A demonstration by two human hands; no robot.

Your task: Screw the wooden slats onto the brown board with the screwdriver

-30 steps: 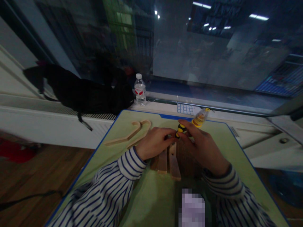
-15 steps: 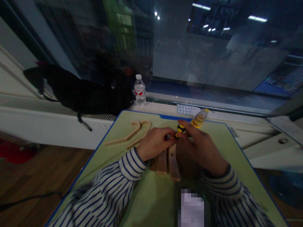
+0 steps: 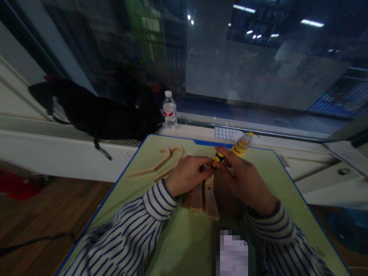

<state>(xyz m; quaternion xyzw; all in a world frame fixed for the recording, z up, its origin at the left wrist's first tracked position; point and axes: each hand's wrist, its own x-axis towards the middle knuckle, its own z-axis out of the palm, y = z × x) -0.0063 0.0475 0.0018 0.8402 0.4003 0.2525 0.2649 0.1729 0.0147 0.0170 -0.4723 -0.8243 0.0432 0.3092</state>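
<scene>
My right hand (image 3: 244, 180) is closed around a short yellow-and-black screwdriver (image 3: 218, 158), whose handle top shows above my fingers. My left hand (image 3: 188, 174) is curled beside it, fingertips pinched against the top of a small wooden assembly (image 3: 205, 197) that stands on the green mat (image 3: 172, 245). The screwdriver's tip and the spot where it meets the wood are hidden behind my fingers. Both sleeves are blue-and-white striped.
Two curved wooden pieces (image 3: 161, 163) lie on the mat to the left. A small yellow-capped bottle (image 3: 243, 144) rests at the mat's far edge. A water bottle (image 3: 170, 110) and a black bag (image 3: 100, 113) sit on the window ledge behind.
Almost nothing has moved. My right fingers have shifted slightly around the screwdriver handle while both hands stay on the wooden assembly.
</scene>
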